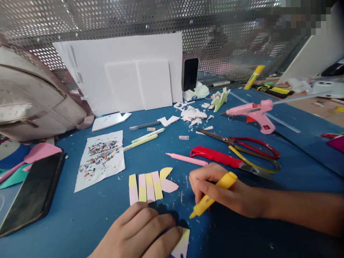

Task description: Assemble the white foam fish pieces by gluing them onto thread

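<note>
My right hand (228,193) is closed round a yellow marker (212,196), its tip pointing down at the blue table just right of my left hand. My left hand (142,233) lies flat, fingers together, pressing down a small pink-and-yellow foam piece (182,244) that shows past the fingertips. Just beyond it lie several pink-and-yellow coloured strips (145,187) and a tail-shaped piece (167,179) side by side.
A pink marker (185,159), red-handled cutter (217,157), scissors (242,145) and pink glue gun (255,113) lie behind my right hand. A paper with coloured scraps (100,157), pens, white foam boards (129,71), a phone (32,193) and a bag (34,96) sit to the left.
</note>
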Available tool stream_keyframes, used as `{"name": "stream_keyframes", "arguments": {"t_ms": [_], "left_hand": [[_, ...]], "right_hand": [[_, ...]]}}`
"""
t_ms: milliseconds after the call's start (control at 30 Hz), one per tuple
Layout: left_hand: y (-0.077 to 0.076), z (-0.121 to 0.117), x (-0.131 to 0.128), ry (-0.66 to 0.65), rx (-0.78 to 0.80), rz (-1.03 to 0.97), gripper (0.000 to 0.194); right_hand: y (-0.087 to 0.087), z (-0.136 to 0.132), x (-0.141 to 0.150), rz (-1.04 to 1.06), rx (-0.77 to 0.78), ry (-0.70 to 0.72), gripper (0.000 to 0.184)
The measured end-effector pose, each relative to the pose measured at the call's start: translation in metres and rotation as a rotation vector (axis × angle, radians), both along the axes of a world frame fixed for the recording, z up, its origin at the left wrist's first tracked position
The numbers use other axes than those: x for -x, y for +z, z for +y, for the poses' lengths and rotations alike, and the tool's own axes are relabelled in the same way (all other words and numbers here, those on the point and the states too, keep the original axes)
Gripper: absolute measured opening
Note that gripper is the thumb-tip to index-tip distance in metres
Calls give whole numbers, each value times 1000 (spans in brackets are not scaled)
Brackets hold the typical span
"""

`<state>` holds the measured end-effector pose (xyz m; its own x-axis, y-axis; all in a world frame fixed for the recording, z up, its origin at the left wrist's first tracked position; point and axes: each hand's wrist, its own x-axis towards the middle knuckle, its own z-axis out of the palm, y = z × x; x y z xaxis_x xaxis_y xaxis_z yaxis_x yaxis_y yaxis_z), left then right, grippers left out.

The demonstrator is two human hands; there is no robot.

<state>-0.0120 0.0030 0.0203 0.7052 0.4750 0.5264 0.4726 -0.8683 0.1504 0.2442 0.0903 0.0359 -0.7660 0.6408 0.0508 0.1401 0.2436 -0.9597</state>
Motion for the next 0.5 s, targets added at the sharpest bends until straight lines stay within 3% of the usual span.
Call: {"name": "stream_keyframes", "arguments": {"t_ms": [133, 333, 500], "left_hand": [[-7, 2, -3, -7, -16, 64, 41], [-11, 3, -6, -81, -89, -20, 30], [-4, 4, -10, -102, -69, -87, 21]], "right_hand": [[-2, -1, -1, -4, 6, -18, 49], [-5, -2, -3, 21, 13, -25, 46], [-3, -1, -2, 43, 27, -33, 48]]}}
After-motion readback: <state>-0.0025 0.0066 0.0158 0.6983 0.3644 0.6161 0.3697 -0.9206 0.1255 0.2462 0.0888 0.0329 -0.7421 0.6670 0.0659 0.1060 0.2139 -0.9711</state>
